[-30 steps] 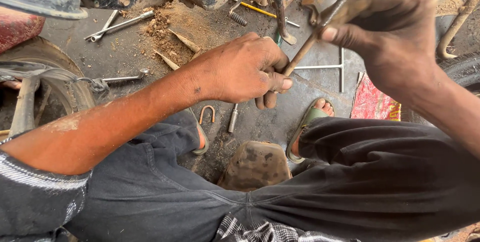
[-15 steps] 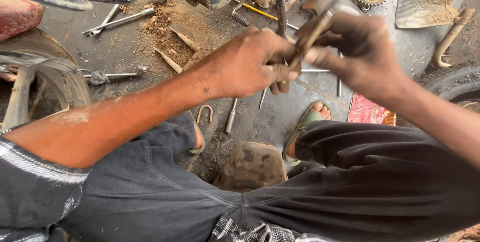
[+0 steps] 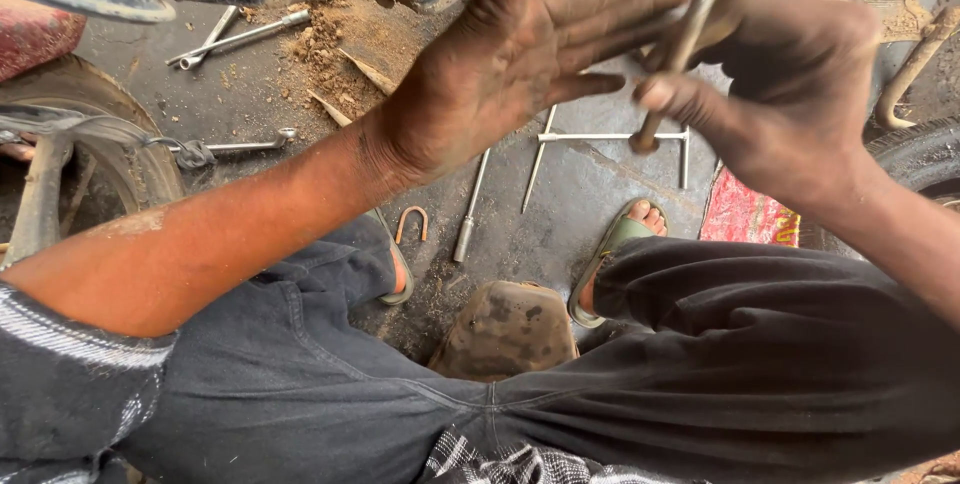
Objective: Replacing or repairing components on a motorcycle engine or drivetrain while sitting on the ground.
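We sit low over a dark, oil-stained workshop floor (image 3: 600, 184), knees apart in dark trousers, both hands raised in front of us. Our left hand (image 3: 520, 54) is spread flat, fingers straight and together, palm turned toward the right hand; it grips nothing, and its fingertips reach the thin grey metal rod (image 3: 680, 44). Our right hand (image 3: 790, 84) is closed around that rod, pinching it between thumb and curled fingers so it hangs nearly upright, its lower end free above the floor. The flat palm set against a rod held this way looks suited to rolling or wiping it, though the blur leaves that a judgement.

Tools lie loose within arm's reach, probably so they can be picked up without rising: a long steel socket wrench (image 3: 470, 209) and a four-way cross wrench (image 3: 610, 139) below the hands, a small rusty U-shaped clip (image 3: 412, 224) beside our left sandal, a slim spanner (image 3: 235, 147) near the worn black tyre (image 3: 110, 159) at left, and another long wrench (image 3: 240, 36) by a heap of reddish-brown sawdust (image 3: 325, 39). A low, scuffed brown stool (image 3: 505, 329) sits between our feet.

The only package-like thing is a flat red printed sheet (image 3: 745, 219) on the floor at right, beside our right knee, its markings too small to read
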